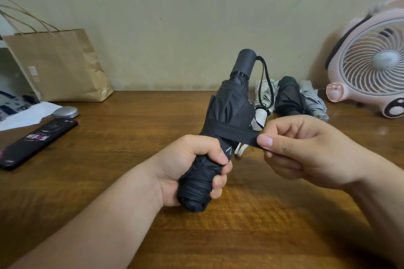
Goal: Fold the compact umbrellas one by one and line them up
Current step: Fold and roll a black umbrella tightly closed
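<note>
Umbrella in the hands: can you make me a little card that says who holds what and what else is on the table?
umbrella: black, folded, handle up
left hand: grips its lower end
right hand: pinches its strap, stretched across the cloth
table: wooden
behind: more umbrellas lying together
right side: pink fan
left side: paper bag, phone

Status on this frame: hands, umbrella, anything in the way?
Left hand grips the black umbrella, handle up. Right hand pinches its strap, drawn taut partway round it. Other umbrellas lie behind; nothing blocking.
</note>
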A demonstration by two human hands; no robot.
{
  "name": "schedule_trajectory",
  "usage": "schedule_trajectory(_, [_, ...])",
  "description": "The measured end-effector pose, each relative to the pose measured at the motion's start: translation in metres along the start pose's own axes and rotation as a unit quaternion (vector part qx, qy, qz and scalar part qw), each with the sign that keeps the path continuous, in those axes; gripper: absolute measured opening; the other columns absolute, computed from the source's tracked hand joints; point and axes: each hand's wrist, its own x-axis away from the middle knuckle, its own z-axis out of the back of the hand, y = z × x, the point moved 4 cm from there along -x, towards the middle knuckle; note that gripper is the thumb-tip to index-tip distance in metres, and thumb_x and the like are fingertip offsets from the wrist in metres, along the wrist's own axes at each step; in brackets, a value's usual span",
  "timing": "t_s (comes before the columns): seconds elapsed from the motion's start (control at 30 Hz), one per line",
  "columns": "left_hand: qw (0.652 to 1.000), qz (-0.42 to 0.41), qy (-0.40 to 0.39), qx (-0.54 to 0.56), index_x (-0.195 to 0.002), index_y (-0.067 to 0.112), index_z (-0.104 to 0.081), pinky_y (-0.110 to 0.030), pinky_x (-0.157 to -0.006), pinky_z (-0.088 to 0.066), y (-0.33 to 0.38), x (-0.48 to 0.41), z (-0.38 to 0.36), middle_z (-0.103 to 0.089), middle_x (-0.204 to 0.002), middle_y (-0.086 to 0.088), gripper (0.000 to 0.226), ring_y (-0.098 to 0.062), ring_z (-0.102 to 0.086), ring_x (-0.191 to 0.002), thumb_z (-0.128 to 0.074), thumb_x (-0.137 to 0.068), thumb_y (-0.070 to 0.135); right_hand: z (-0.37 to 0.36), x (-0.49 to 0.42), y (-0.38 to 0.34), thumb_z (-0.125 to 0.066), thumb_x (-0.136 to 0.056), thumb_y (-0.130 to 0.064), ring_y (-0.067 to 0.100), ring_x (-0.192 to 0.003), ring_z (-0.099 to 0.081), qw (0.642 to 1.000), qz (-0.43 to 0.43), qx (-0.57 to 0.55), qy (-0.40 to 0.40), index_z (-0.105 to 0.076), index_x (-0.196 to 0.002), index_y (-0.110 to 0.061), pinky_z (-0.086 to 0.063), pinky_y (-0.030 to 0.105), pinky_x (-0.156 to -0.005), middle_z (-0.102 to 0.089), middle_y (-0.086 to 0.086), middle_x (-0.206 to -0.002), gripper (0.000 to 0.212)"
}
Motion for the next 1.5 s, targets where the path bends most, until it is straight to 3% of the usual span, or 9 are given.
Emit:
schedule_trajectory(0.23, [0.967, -0.035, -0.223, 0.116, -0.106, 0.003, -0.049, -0.025, -0.053, -0.047, -0.001, 0.001, -0.022, -0.058, -0.073, -0.009, 0.032, -0.016, -0.056, -0.052, -0.061, -0.078, 0.008, -0.009, -0.011, 0.006, -0.079, -0.085, -0.033, 0.021, -0.049, -0.04, 0.995, 0.063, 0.046, 0.064, -0.062, -0.071, 0.001, -0.036, 0.024, -0.047, -0.054, 0.008, -0.055, 0.04])
schedule_trajectory(0.4, [0.933, 0.028, -0.316, 0.169, -0.097, 0.002, -0.05, -0.021, -0.049, -0.046, -0.013, 0.0, -0.031, -0.062, -0.066, -0.011, 0.03, -0.02, -0.044, -0.042, -0.059, -0.073, 0.018, -0.021, -0.013, 0.017, -0.088, -0.075, -0.037, 0.042, -0.081, -0.053, 0.993, 0.092, -0.03, 0.061, -0.071, -0.073, -0.007, -0.041, 0.052, -0.083, -0.061, 0.033, -0.077, 0.035])
schedule_trajectory(0.53, [0.943, 0.056, -0.304, 0.122, -0.092, 0.0, -0.054, -0.026, -0.054, -0.054, -0.021, -0.006, -0.024, -0.066, -0.07, -0.016, 0.041, -0.024, -0.062, -0.051, -0.063, -0.074, 0.036, -0.029, -0.011, 0.02, -0.089, -0.072, -0.022, 0.028, -0.066, -0.061, 0.987, 0.094, -0.116, 0.062, -0.069, -0.068, -0.005, -0.051, 0.034, -0.071, -0.064, 0.017, -0.067, 0.026])
schedule_trajectory(0.7, [0.984, -0.008, 0.011, -0.176, -0.098, 0.001, -0.067, -0.054, -0.078, -0.062, -0.001, -0.005, -0.002, -0.071, -0.083, -0.018, 0.037, -0.031, -0.071, -0.071, -0.082, -0.072, 0.022, -0.023, -0.015, 0.015, -0.078, -0.084, -0.011, 0.03, -0.062, -0.06, 0.984, 0.103, -0.04, 0.143, -0.06, -0.066, 0.006, -0.052, 0.035, -0.063, -0.06, 0.028, -0.067, 0.03])
schedule_trajectory(0.8, [0.816, -0.157, 0.315, -0.458, -0.096, 0.026, -0.061, -0.043, -0.069, -0.062, 0.012, 0.001, -0.001, -0.072, -0.082, 0.005, 0.041, -0.013, -0.07, -0.072, -0.085, -0.064, 0.029, -0.023, -0.015, 0.018, -0.071, -0.087, -0.006, 0.025, -0.065, -0.057, 0.968, 0.093, 0.037, 0.23, -0.054, -0.07, 0.017, -0.05, 0.03, -0.06, -0.06, 0.03, -0.068, 0.033])
schedule_trajectory(0.87, [0.78, -0.219, 0.349, -0.471, -0.092, 0.028, -0.056, -0.037, -0.059, -0.058, 0.013, 0.003, -0.008, -0.068, -0.077, 0.006, 0.036, -0.009, -0.066, -0.065, -0.082, -0.068, 0.029, -0.027, -0.015, 0.013, -0.072, -0.087, -0.016, 0.028, -0.071, -0.059, 0.965, 0.091, 0.077, 0.233, -0.059, -0.075, 0.015, -0.05, 0.04, -0.069, -0.063, 0.037, -0.08, 0.036])
schedule_trajectory(1.1, [0.969, -0.099, 0.156, -0.167, -0.075, 0.011, -0.066, -0.035, -0.055, -0.051, 0.003, -0.001, -0.004, -0.055, -0.064, -0.018, 0.016, -0.03, -0.058, -0.056, -0.072, -0.071, -0.003, -0.023, -0.008, -0.006, -0.07, -0.089, -0.047, 0.041, -0.083, -0.059, 0.962, 0.032, 0.223, 0.154, -0.069, -0.081, -0.003, -0.047, 0.062, -0.09, -0.065, 0.026, -0.09, 0.045])
schedule_trajectory(1.33, [0.997, -0.032, 0.035, -0.057, -0.096, 0.001, -0.061, -0.033, -0.063, -0.05, -0.011, -0.012, -0.005, -0.055, -0.082, -0.017, 0.039, -0.028, -0.054, -0.069, -0.069, -0.058, 0.003, -0.022, -0.004, -0.009, -0.07, -0.09, -0.026, 0.014, -0.064, -0.06, 0.974, 0.008, 0.163, 0.154, -0.07, -0.078, 0.005, -0.053, 0.025, -0.064, -0.069, 0.01, -0.069, 0.034])
schedule_trajectory(1.5, [0.99, -0.066, 0.081, -0.095, -0.083, 0.009, -0.068, -0.031, -0.047, -0.05, -0.006, -0.007, -0.011, -0.054, -0.062, -0.014, 0.021, -0.025, -0.056, -0.048, -0.074, -0.064, 0.003, -0.025, -0.008, 0.01, -0.075, -0.085, -0.019, 0.017, -0.063, -0.059, 0.978, 0.0, 0.053, 0.2, -0.067, -0.068, 0.005, -0.051, 0.031, -0.067, -0.066, 0.014, -0.068, 0.03])
